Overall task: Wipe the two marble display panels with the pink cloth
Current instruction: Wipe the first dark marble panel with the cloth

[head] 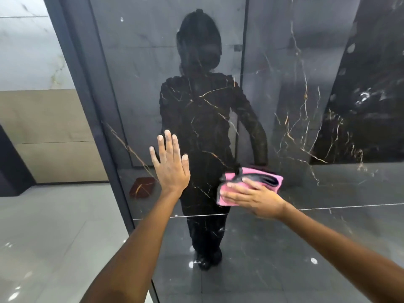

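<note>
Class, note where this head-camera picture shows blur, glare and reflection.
Head view: the right hand and pink cloth are motion-blurred; the left hand is sharp; the glossy black marble panel mirrors the person's silhouette and bright ceiling spots; wide-angle distortion bends its frame.

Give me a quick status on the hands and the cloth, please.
Left hand flat on black marble panel, fingers straight. Right hand pressing pink cloth to the panel. Nothing in the way.

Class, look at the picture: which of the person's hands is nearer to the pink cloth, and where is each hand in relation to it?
The right hand. It presses flat on the pink cloth against the dark marble panel. The left hand rests open on the panel, to the cloth's left, apart from it.
</note>
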The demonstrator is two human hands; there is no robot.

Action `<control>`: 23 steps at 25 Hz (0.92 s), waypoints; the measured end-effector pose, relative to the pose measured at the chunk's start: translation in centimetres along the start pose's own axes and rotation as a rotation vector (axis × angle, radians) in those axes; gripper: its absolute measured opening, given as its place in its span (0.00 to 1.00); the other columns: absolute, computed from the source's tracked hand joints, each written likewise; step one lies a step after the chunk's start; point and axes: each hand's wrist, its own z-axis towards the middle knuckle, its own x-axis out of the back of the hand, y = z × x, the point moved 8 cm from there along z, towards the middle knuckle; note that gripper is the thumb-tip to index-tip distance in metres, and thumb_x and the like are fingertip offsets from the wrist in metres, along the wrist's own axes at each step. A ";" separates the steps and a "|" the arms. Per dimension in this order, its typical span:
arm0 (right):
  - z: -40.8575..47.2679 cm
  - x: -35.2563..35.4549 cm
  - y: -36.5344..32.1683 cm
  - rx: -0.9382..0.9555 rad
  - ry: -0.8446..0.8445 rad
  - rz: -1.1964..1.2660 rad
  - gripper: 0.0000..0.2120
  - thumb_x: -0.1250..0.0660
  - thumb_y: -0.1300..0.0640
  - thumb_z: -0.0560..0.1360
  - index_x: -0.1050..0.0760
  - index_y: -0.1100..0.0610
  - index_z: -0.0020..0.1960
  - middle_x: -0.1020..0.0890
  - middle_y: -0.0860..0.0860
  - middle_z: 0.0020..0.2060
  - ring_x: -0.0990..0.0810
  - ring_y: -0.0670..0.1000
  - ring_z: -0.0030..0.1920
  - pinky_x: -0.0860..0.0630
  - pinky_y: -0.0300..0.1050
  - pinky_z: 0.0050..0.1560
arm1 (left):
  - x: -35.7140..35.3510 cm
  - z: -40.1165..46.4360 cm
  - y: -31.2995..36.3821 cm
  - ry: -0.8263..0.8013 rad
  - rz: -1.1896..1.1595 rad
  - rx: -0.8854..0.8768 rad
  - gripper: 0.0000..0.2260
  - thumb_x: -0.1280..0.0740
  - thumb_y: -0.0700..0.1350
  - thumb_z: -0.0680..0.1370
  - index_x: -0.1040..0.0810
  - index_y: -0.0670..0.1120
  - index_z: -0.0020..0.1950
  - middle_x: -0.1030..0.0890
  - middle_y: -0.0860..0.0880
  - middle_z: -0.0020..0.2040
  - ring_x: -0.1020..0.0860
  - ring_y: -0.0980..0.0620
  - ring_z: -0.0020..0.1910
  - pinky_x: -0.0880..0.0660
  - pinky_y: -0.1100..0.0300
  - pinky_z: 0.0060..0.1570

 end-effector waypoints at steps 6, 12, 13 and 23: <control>1.7 6.9 14.8 -0.651 0.316 0.095 0.34 0.40 0.51 0.73 0.43 0.51 0.78 0.46 0.47 0.78 0.51 0.53 0.79 0.56 0.56 0.75 | 0.1 0.2 0.3 -0.053 0.060 -0.015 0.29 0.48 0.50 0.81 0.55 0.41 0.78 0.45 0.41 0.78 0.64 0.49 0.78 0.63 0.47 0.75; 2.7 2.4 1.6 -0.161 0.125 0.019 0.37 0.44 0.52 0.73 0.53 0.49 0.80 0.52 0.47 0.79 0.56 0.51 0.79 0.59 0.56 0.76 | 2.8 -0.7 -7.2 -0.019 -0.019 0.187 0.25 0.47 0.46 0.81 0.44 0.43 0.78 0.44 0.41 0.79 0.48 0.43 0.78 0.59 0.49 0.75; 1.2 2.6 2.4 -0.223 0.142 0.035 0.37 0.43 0.51 0.74 0.53 0.49 0.80 0.54 0.46 0.79 0.54 0.51 0.79 0.58 0.55 0.76 | 2.8 -0.8 -8.8 -0.021 0.009 0.228 0.25 0.48 0.46 0.82 0.45 0.43 0.79 0.45 0.40 0.79 0.48 0.42 0.78 0.58 0.48 0.76; 17.3 9.4 6.2 -0.486 0.359 0.080 0.36 0.36 0.53 0.69 0.39 0.53 0.76 0.34 0.53 0.74 0.39 0.57 0.75 0.52 0.59 0.73 | 1.4 -1.1 -9.9 0.004 -0.044 0.098 0.25 0.50 0.46 0.81 0.43 0.39 0.78 0.41 0.35 0.77 0.47 0.37 0.77 0.59 0.49 0.76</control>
